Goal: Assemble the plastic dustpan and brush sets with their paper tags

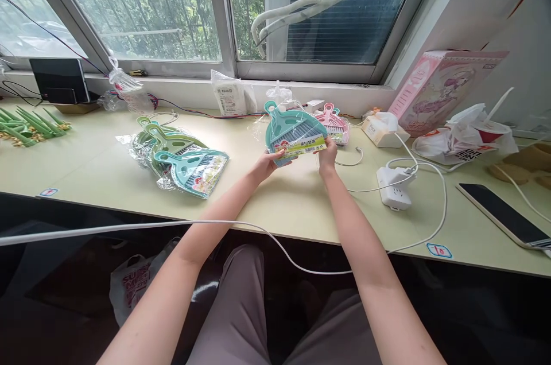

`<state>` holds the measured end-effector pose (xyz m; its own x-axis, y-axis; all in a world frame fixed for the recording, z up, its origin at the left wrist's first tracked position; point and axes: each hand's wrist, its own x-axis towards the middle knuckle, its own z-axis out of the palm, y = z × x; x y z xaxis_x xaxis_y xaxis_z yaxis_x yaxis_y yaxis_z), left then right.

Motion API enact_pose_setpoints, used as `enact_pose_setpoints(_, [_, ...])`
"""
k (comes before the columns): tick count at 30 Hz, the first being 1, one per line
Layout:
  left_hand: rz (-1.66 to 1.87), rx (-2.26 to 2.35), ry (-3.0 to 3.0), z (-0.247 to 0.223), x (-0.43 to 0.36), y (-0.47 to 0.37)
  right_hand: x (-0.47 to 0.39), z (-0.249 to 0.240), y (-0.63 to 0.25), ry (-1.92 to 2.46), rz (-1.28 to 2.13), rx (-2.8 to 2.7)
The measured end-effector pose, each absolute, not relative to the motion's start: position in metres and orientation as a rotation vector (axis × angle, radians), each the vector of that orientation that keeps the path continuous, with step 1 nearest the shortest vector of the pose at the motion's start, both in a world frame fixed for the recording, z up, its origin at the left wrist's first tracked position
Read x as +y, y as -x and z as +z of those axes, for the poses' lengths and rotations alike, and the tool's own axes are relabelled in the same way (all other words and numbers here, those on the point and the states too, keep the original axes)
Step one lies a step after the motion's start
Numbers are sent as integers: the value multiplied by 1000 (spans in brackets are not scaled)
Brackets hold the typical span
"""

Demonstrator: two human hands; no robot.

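Between my two hands I hold a teal dustpan and brush set, raised over the table with its round handle loop pointing up. A yellow-green printed label runs along its lower edge. My left hand grips the lower left corner, and my right hand pinches the lower right corner. To the left lies a pile of wrapped green dustpan sets, with a teal wrapped set on top at the front. Behind my right hand are pink dustpan sets, partly hidden by the one I hold.
A white power strip with looping cables sits at the right, near a phone. Behind them stand a tissue box, a pink box and a plastic bag. A white cable hangs across my forearms. Green stems lie far left.
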<state>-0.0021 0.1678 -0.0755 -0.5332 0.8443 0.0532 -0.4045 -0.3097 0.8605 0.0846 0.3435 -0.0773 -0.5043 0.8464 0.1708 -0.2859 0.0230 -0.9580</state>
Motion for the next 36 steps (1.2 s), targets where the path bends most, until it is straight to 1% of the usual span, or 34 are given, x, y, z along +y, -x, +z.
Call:
enact_pose_setpoints(4, [1894,1098,-663,-77,169,1,338,-82,-83,723,1942,-1156])
enact_pose_setpoints(6, [1891,1110,-661,-79,169,2,337,-82,-84,688,2025,-1065])
enact_pose_setpoints(9, [1948,1107,-653,-80,169,7,338,-75,-89,648,1926,-1004])
enact_pose_setpoints(12, [2070,1078,-653,-80,168,14,330,-65,-95,737,1873,-1011])
enact_pose_setpoints(14, [2152,1058,-649,-79,167,18,317,-59,-97,706,1925,-1163])
enact_pose_setpoints(17, [2210,1054,-639,-78,166,22,293,-54,-94,515,1922,-1510])
enact_pose_setpoints(20, [2176,1075,-656,-77,165,22,280,-56,-89,475,1837,-1571])
enact_pose_setpoints(28, [1926,1221,-826,-72,161,13,292,-59,-92,622,1732,-1522])
enact_pose_setpoints(36, [1829,1441,-894,-72,157,19,289,-50,-93,589,1873,-1488])
